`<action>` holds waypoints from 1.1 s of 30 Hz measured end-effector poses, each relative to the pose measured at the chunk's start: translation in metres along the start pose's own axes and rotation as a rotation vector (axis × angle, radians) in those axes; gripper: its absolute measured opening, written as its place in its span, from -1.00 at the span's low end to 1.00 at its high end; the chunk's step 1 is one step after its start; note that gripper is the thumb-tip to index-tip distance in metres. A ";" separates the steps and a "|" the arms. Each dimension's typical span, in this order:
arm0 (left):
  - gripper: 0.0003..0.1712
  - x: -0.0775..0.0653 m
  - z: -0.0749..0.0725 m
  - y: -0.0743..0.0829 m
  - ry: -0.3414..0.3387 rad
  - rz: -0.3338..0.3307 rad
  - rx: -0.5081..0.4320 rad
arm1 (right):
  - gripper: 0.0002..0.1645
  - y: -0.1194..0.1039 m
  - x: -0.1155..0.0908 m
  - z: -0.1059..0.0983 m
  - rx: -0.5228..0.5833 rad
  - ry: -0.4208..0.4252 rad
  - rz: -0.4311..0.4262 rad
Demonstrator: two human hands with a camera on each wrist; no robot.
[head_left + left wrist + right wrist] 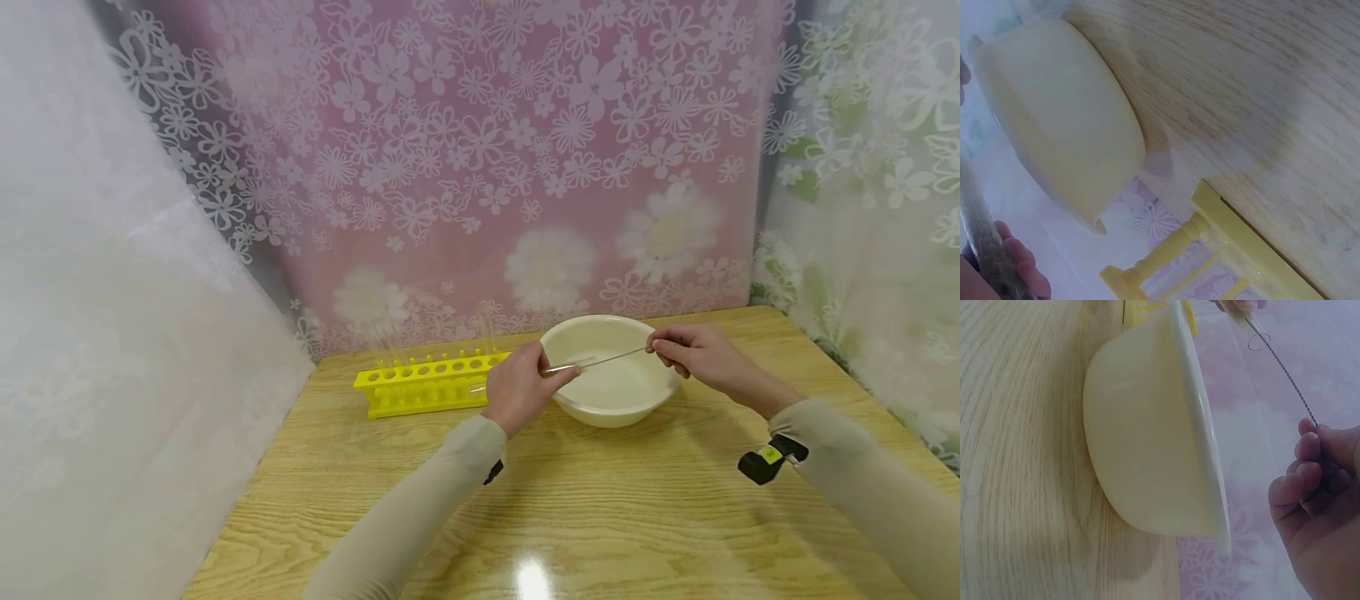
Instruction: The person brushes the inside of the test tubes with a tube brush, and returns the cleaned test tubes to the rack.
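Observation:
Over the cream basin, my left hand grips a clear glass test tube, its mouth pointing right. The bristles of a test tube brush show inside the tube in the left wrist view. From the mouth runs the brush's thin twisted wire handle, slanting up to the right in the head view. My right hand pinches the end of that wire between thumb and fingertips, above the basin's right rim.
Left of the basin stands a yellow test tube rack, partly behind my left hand. Clear tubes stand upright at its left end, and more glass near its right. A flowered curtain hangs behind the wooden table.

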State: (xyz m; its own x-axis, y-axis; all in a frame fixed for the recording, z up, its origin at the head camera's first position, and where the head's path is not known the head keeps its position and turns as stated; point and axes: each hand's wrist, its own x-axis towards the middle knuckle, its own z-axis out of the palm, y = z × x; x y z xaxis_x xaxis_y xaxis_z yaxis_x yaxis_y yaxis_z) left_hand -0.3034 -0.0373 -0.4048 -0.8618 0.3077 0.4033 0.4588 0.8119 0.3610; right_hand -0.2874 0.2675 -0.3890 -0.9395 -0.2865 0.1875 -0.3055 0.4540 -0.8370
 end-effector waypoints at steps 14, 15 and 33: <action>-0.27 0.002 0.001 0.000 0.018 -0.012 0.033 | -0.65 -0.006 0.004 0.021 0.026 -0.008 -0.027; -0.27 0.002 0.001 0.002 0.016 -0.010 0.048 | -0.65 -0.006 0.004 0.024 0.023 -0.014 -0.032; -0.24 0.005 0.007 0.015 0.028 0.026 0.145 | -0.68 -0.013 0.013 0.054 0.036 -0.048 -0.098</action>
State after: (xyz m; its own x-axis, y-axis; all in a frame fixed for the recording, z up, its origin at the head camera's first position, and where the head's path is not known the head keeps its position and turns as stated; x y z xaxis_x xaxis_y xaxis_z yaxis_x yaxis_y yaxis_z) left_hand -0.3024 -0.0202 -0.4030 -0.8425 0.3173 0.4352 0.4433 0.8675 0.2256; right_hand -0.2868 0.2121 -0.4036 -0.8966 -0.3684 0.2457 -0.3894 0.3917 -0.8337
